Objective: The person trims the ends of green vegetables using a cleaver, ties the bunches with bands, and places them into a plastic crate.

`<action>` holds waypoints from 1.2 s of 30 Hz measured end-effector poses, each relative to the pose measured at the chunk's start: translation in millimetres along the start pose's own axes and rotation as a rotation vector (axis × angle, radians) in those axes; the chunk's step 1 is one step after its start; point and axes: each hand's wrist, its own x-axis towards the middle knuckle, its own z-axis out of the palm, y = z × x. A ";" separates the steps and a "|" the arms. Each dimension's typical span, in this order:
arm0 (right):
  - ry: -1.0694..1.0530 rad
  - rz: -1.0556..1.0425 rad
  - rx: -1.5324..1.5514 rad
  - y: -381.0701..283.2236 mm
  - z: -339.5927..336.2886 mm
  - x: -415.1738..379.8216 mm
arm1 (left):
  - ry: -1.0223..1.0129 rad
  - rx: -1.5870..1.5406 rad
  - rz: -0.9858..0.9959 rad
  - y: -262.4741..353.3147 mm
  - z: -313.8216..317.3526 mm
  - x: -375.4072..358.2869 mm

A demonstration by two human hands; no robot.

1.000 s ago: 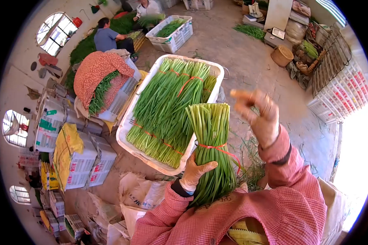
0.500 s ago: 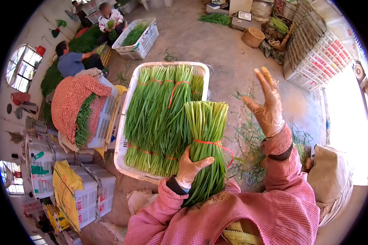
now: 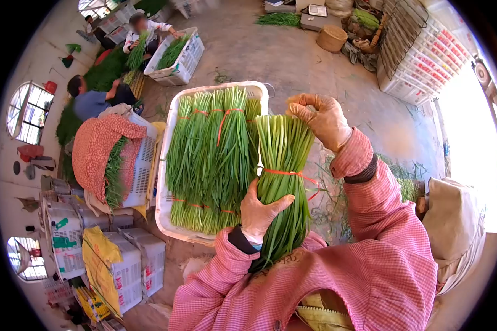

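A bundle of long green stalks [image 3: 284,185], tied with a red band, stands upright before my chest. My left hand [image 3: 259,212], in a translucent glove, grips it below the band. At the pale cut ends, my right hand [image 3: 323,121] is bent with fingertips curled in; whether they pinch a stalk is too small to tell. Beside the bundle, a white basket [image 3: 163,207] holds several banded bundles of the same greens, in an upper and a lower row.
A cloth-covered crate [image 3: 102,154] is at the left, above stacked crates [image 3: 130,265]. Two people [image 3: 91,102] sit at the upper left near another white crate [image 3: 190,60]. Tall crates [image 3: 419,60] stand upper right; a beige sack [image 3: 453,220] is at the right.
My right hand has come down and left from its raised, spread pose to the bundle's cut ends, fingers now curled. A person at the back has reached an arm to the crate.
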 end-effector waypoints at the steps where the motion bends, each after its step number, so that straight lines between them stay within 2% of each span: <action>1: 0.175 -0.386 -0.337 -11.6 -2.6 -4.6 | -0.013 0.010 0.003 1.9 3.3 -1.1; 2: 0.347 -0.769 -0.680 -21.6 -6.9 -9.0 | -0.063 -0.090 -0.047 2.3 7.4 -3.7; 3: 0.351 -0.766 -0.679 -26.8 -14.0 -18.6 | -0.108 -0.193 -0.101 2.3 10.9 -5.2; 5: -0.059 -0.945 -0.970 -28.3 -27.3 -39.9 | -0.129 -0.150 -0.079 -6.3 14.4 -0.5; 6: -0.059 -0.942 -0.965 -21.7 -28.4 -39.1 | -0.151 -0.108 -0.051 -6.8 15.7 2.6; 8: -0.314 -0.964 -1.149 -4.0 -30.5 -37.3 | -0.192 -0.172 -0.099 -1.3 20.1 7.0; 9: -0.317 -1.065 -1.252 -5.9 -34.2 -34.9 | -0.230 -0.244 -0.142 2.0 22.4 8.3; 10: -0.316 -1.060 -1.248 3.2 -34.0 -29.7 | -0.232 -0.240 -0.146 3.4 23.7 10.1; 11: -0.290 -1.088 -1.131 19.3 -32.4 -22.9 | -0.279 -0.224 -0.155 5.0 25.1 12.7; 13: -0.269 -1.321 -1.468 -3.5 -50.6 -16.0 | -0.371 -0.242 -0.187 6.4 27.1 17.7; 14: -0.173 -0.732 -1.217 -22.2 -63.9 -10.8 | -0.381 -0.238 -0.194 2.8 27.6 20.8; 16: 0.120 -0.117 -0.736 -26.3 -100.9 23.8 | -0.473 -0.292 -0.267 -6.9 27.3 27.9; 19: 0.513 -0.017 -0.926 -15.4 -202.0 44.3 | -0.537 -0.355 -0.329 -14.8 23.3 37.6; 20: 0.587 0.015 -1.243 -0.7 -233.1 42.4 | -0.557 -0.377 -0.342 -17.5 19.6 41.1; 22: 0.654 0.088 -1.700 35.7 -228.2 6.5 | -0.634 -0.403 -0.394 -27.4 7.6 56.1; 24: 0.299 -0.221 -0.815 104.4 -214.3 -19.9 | -0.706 -0.548 -0.423 -28.8 7.4 69.9; 26: -0.048 -0.034 -0.171 109.9 -139.2 -55.4 | -0.751 -0.668 -0.459 -26.0 16.4 80.4; 28: -0.148 -0.117 0.277 135.2 -64.9 -73.1 | -0.855 -0.754 -0.566 -23.1 29.5 86.8; 29: -0.149 -0.037 0.429 133.1 -39.0 -86.0 | -0.884 -0.745 -0.617 -27.0 33.5 87.4; 30: -0.156 0.045 0.581 132.4 -19.0 -94.5 | -0.927 -0.733 -0.582 -34.6 37.1 87.6; 32: -0.082 0.214 0.924 116.2 -5.1 -105.0 | -1.040 -0.608 -0.609 -46.1 30.2 91.0; 34: -0.071 0.243 0.989 111.2 8.1 -105.9 | -1.175 -0.378 -0.530 -48.2 15.6 95.7; 36: -0.008 0.234 0.972 119.6 21.8 -105.3 | -1.286 0.050 -0.475 -32.7 -13.9 112.8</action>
